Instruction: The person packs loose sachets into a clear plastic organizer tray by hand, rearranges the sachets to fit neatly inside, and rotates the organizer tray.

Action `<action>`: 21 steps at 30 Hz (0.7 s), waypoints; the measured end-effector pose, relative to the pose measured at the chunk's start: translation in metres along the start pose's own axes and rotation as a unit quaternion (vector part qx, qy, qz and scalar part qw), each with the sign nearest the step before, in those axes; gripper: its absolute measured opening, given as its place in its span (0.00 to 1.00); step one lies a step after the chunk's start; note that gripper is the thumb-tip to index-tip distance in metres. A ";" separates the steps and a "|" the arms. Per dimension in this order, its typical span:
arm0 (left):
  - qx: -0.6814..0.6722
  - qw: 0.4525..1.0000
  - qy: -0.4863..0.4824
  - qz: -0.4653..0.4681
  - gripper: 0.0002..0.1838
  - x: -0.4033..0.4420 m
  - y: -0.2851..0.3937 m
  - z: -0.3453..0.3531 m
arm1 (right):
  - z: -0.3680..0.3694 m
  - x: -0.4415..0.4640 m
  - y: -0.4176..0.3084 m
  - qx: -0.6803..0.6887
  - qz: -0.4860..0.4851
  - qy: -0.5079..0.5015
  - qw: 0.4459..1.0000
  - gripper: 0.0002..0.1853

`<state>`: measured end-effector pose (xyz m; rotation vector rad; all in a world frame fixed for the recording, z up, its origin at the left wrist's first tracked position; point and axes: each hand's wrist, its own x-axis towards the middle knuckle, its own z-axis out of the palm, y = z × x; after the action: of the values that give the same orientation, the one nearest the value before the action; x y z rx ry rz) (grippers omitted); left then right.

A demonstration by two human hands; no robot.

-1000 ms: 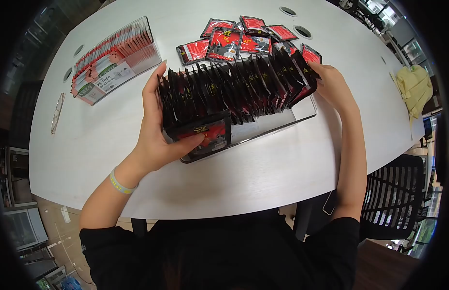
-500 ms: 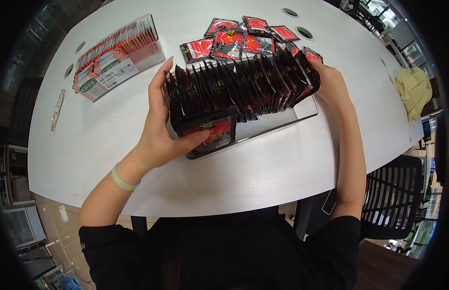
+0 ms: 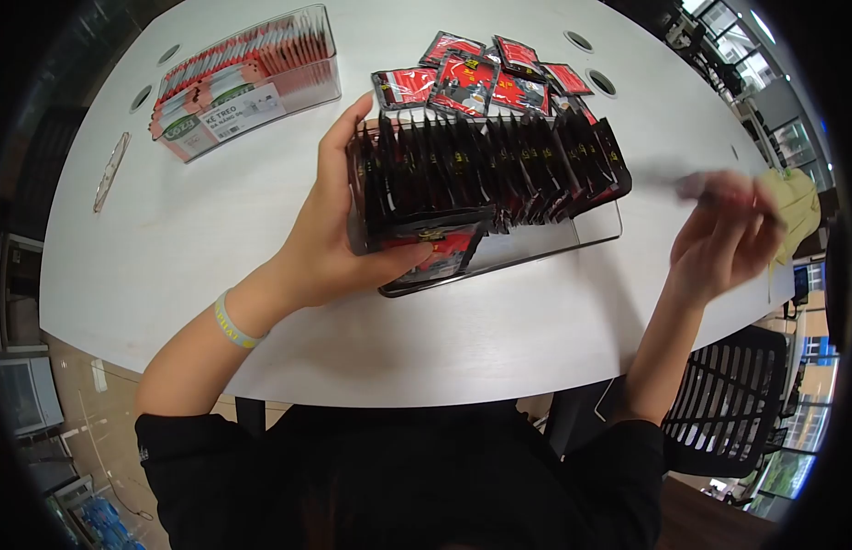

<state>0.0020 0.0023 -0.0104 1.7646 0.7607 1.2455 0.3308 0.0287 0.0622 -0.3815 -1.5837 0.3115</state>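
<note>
A clear plastic bin point(image 3: 573, 240) in front of me is packed with a row of upright black packets point(image 3: 463, 170). My left hand point(image 3: 353, 229) wraps round its left end, with the thumb on a red and black packet point(image 3: 444, 252) at the front left corner. Off to the right of the bin, my right hand point(image 3: 729, 234) is raised and touches nothing visible; its fingers are smeared by motion. Behind the bin several red and black packets point(image 3: 465, 82) lie in a loose pile.
A second clear bin point(image 3: 307, 87) with pink and white packets stands at the back left. Glasses point(image 3: 111, 174) lie near the left edge of the white table point(image 3: 215, 220). A yellow cloth point(image 3: 797, 206) and a black chair point(image 3: 727, 394) are at the right.
My right hand has let go of the bin's right end and moved off to the right. My left hand has stayed on the bin. The view has shifted a little.
</note>
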 end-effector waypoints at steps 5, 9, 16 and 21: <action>0.051 0.998 -0.011 0.027 0.59 0.001 0.001 -0.002 | 0.056 -0.012 -0.017 -0.185 -0.127 -0.247 0.943 0.10; -0.001 1.000 0.002 -0.006 0.59 0.000 0.002 -0.003 | 0.074 -0.014 -0.022 -0.222 -0.085 -0.275 0.932 0.13; 0.001 1.000 -0.003 0.020 0.60 0.001 -0.003 -0.004 | 0.105 -0.038 -0.027 -0.156 -0.022 -0.238 0.958 0.15; -0.077 0.997 0.012 0.011 0.62 -0.001 -0.006 -0.002 | 0.106 -0.035 -0.026 -0.149 -0.025 -0.250 0.957 0.15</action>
<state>-0.0004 0.0051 -0.0152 1.6400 0.6428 1.3053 0.2252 -0.0062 0.0362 -0.5212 -2.1449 0.1323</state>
